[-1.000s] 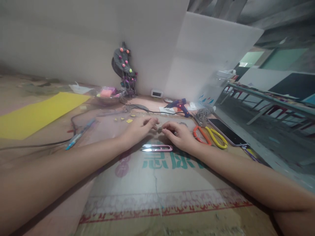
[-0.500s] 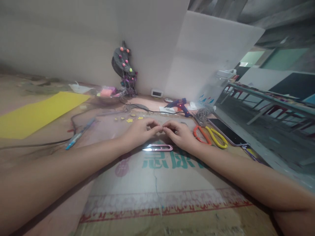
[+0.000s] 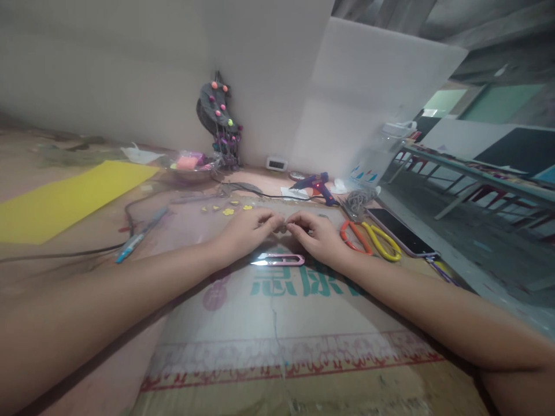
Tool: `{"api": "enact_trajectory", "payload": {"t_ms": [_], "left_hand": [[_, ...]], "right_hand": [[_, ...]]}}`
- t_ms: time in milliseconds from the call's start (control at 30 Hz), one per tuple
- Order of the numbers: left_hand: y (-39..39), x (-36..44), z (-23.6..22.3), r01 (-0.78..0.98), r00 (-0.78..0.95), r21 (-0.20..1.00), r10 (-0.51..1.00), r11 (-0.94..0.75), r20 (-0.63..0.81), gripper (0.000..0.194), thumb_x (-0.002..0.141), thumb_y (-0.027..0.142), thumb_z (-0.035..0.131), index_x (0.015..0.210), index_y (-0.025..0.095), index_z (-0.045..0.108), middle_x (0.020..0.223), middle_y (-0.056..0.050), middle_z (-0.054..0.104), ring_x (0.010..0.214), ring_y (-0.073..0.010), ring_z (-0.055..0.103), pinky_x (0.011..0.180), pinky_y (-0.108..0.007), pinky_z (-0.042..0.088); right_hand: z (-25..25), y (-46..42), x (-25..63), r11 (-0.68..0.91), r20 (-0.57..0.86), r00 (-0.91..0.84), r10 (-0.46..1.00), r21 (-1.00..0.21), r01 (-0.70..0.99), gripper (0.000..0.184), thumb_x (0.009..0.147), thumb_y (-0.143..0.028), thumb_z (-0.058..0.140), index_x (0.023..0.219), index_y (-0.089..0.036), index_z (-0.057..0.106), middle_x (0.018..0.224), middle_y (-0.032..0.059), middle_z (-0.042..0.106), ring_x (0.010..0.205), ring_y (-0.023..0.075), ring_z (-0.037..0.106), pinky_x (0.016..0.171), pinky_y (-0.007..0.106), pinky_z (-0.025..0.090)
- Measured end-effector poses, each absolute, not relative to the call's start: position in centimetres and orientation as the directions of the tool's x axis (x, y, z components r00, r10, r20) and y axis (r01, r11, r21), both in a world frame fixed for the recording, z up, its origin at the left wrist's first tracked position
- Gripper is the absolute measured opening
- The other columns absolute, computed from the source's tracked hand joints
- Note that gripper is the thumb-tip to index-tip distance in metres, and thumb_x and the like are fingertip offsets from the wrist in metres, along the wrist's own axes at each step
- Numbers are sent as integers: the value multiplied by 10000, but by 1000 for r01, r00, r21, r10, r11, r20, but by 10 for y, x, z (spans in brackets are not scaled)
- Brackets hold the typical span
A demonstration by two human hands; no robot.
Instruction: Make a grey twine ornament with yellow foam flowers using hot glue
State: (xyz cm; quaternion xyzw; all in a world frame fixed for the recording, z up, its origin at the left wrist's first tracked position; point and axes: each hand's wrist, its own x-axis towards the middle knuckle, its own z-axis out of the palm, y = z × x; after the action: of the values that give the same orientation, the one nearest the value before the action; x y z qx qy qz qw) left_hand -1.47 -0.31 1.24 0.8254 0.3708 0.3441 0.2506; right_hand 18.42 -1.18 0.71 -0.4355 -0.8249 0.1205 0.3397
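Observation:
Fingertip to fingertip, my left hand [image 3: 254, 227] and my right hand [image 3: 315, 231] meet over the printed cardboard [image 3: 225, 329]. Both are closed in a pinch around something small and greyish, too small to name. Just below them lie pink thread snips [image 3: 281, 260], blades pointing left. Small yellow flower shapes [image 3: 228, 212] rest beyond my left hand. To the right of my right hand are scissors with one orange and one yellow handle [image 3: 381, 241].
A blue glue gun [image 3: 315, 184] with a lit red light sits behind my hands, near grey yarn [image 3: 361, 201]. A phone [image 3: 401, 232] lies at right. Yellow sheet [image 3: 82, 199], blue pen [image 3: 141, 236] and cable are at left. A grey crescent ornament [image 3: 214, 110] stands against the wall.
My fingertips have shifted slightly, and a bit more of the small greyish thing shows between them. Everything else stays where it was.

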Motion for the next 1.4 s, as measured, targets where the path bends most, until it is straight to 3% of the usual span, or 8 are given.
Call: {"api": "enact_trajectory", "payload": {"t_ms": [167,433,600,900,1400], "left_hand": [[-2,-13,9,458,462,703,821,-544,335,240,854,390,567,882,179,677,868,-11,702,808,-175,619,696,-262,428],[-4,-12,11,471,445,680,817,-561,366,195,854,333,560,862,177,678,858,-16,704,810,-174,618,712,-273,426],[-3,-12,12,481,443,659,809,-578,387,205,859,344,552,853,178,673,846,-18,703,802,-179,616,702,-277,424],[-3,-13,10,444,472,696,808,-564,353,276,877,407,518,889,181,675,858,-20,706,787,-178,621,684,-271,435],[-3,-12,9,445,485,682,796,-581,361,199,858,320,524,868,171,656,827,-23,695,767,-170,614,660,-263,438]], "right_hand": [[6,-11,185,586,458,-381,803,-494,642,161,893,-292,524,888,-179,639,727,15,650,669,141,583,610,242,423],[8,-12,185,577,446,-380,811,-494,650,169,894,-300,518,894,-177,635,707,9,636,651,139,572,605,244,417],[10,-13,184,583,438,-391,810,-526,619,184,909,-309,500,884,-181,630,708,0,638,650,131,578,611,237,425],[7,-11,185,591,456,-392,799,-476,652,171,904,-296,510,884,-180,635,748,18,660,693,145,593,637,246,428],[8,-11,184,575,428,-394,813,-486,658,161,900,-279,514,884,-173,634,749,18,658,691,141,586,635,243,426]]}}
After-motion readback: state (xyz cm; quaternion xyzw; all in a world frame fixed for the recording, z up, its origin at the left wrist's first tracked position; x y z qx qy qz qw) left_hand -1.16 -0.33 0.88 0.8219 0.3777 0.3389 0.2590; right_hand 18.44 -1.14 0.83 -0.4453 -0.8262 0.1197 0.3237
